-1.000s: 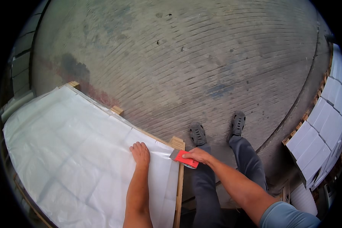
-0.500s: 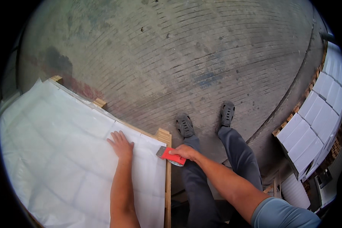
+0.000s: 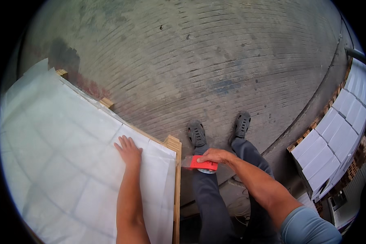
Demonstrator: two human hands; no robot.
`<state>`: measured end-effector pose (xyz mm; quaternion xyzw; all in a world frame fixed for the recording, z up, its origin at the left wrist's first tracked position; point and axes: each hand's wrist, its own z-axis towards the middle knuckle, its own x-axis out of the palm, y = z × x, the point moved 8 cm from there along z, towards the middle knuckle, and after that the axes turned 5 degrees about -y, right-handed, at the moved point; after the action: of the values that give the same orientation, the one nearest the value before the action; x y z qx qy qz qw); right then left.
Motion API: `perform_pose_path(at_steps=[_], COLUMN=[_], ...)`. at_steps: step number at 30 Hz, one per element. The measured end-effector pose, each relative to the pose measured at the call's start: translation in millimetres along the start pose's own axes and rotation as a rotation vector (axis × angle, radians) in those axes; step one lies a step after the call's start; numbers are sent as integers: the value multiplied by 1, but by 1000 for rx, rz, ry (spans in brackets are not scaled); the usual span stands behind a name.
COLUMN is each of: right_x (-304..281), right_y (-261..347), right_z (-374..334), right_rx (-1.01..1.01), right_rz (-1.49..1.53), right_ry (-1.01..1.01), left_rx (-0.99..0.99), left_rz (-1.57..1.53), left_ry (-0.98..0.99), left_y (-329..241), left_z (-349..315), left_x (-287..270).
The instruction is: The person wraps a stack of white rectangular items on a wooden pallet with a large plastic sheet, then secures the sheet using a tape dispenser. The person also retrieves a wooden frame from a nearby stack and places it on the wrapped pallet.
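Observation:
My left hand (image 3: 129,151) lies flat on a white sheet (image 3: 81,171), fingers spread. The thin sheet covers a broad stack, and the edges of blocks or boxes show faintly through it. Just right of the stack's corner, my right hand (image 3: 215,155) is closed round a red hand tool (image 3: 205,163), thumb on top. The tool has a grey, blurred end toward the stack and a pale, rounded underside; I cannot make out its exact kind. It is apart from the sheet, above my leg. Wooden pallet edging (image 3: 173,143) sticks out beyond the sheet.
My feet in grey clogs (image 3: 197,133) stand on the grooved concrete floor (image 3: 183,69), close beside the stack. At the right, a second pallet carries white packages (image 3: 327,140). A floor seam (image 3: 313,99) curves in front of it.
My right hand has drawn the red tool right, off the stack's corner, over my leg. My left hand stays on the sheet. The sheet's far corner has lifted higher.

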<state>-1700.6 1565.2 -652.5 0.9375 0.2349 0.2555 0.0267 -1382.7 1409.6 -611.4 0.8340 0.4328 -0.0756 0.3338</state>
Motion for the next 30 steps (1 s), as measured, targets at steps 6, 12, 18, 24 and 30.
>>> perform_pose_path(at_steps=[6,12,18,24,30], right_x=[-7,56,97,76,-17], right_y=[17,83,88,79,71], right_z=[-5,24,51,36,-39], right_rx=[57,101,6,8,91], right_rz=[-405,-822,-1073,-890,-480], right_ry=[-75,48,-107,-161,-643], left_rx=[-27,-21,-16,-20,42], left_rz=[2,10,-18,-73,-106], left_ry=[26,-6,28,-55,-323], left_y=[2,1,0,3,-28], left_z=[-1,-6,-1,-1,-22], left_x=[7,7,6,-8,-22])
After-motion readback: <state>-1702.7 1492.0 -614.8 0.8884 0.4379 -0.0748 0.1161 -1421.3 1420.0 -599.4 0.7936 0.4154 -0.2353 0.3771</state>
